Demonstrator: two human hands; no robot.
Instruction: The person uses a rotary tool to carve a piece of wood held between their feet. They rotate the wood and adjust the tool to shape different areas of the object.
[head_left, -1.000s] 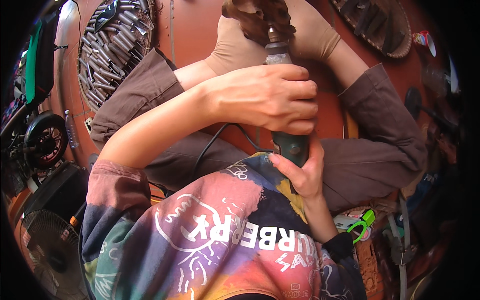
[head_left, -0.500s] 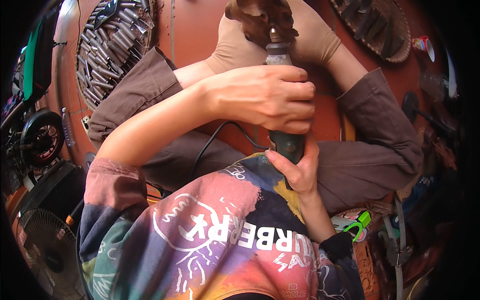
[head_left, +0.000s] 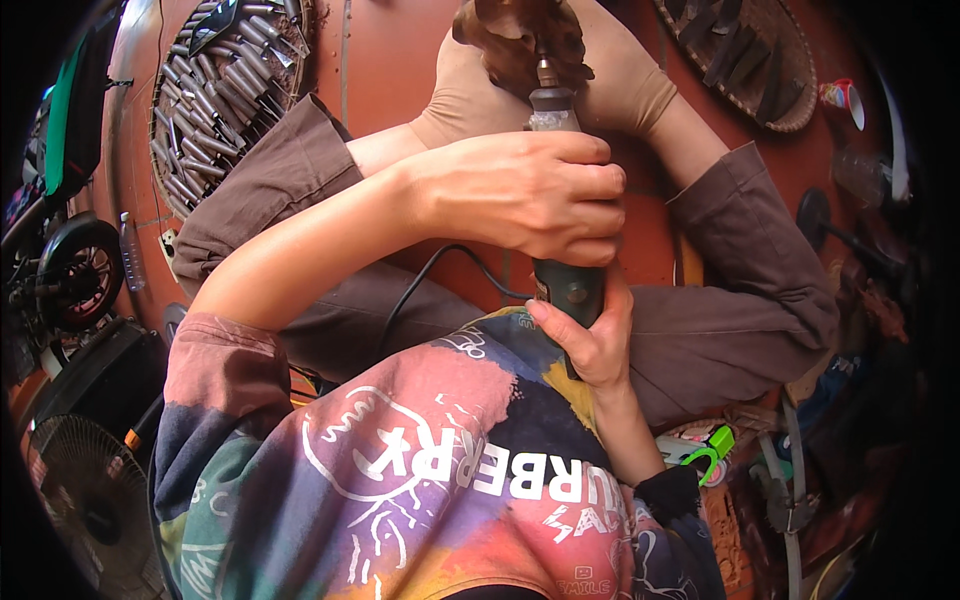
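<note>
Mid-carve: left hand (head_left: 520,195) wraps tight round the rotary tool (head_left: 560,200), right hand (head_left: 590,340) grips its near end, bit against the already roughly shaped wood piece (head_left: 515,40); plenty left.

Both hands crowd the rotary tool (head_left: 560,190): the left hand (head_left: 530,195) wraps its middle and the right hand (head_left: 590,340) grips its lower end, so little room is left along its body. Its tip meets the brown wooden piece (head_left: 520,40), wedged between raised knees (head_left: 640,90). Bare red floor (head_left: 385,70) lies to the left, edged by a basket of chisels (head_left: 215,90).
</note>
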